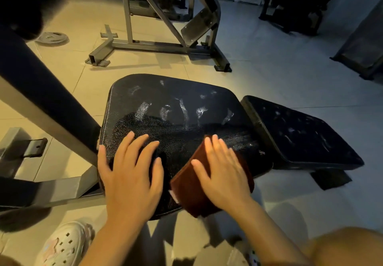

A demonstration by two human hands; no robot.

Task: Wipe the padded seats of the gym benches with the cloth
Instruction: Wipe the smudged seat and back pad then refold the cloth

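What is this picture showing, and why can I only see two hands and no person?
The camera sits on the person's head and looks down, so you see what they see: their own arms and hands. They are in a gym. The big black cushion is the padded seat of a workout bench, and a second black pad sits beside it on the right. The right hand lies flat on a folded brown cloth, pressing it onto the seat to wipe it. The left hand rests flat on the seat and holds nothing. The pale smudges farther up the cushion look like parts not yet wiped. A white shoe peeks in at the bottom.
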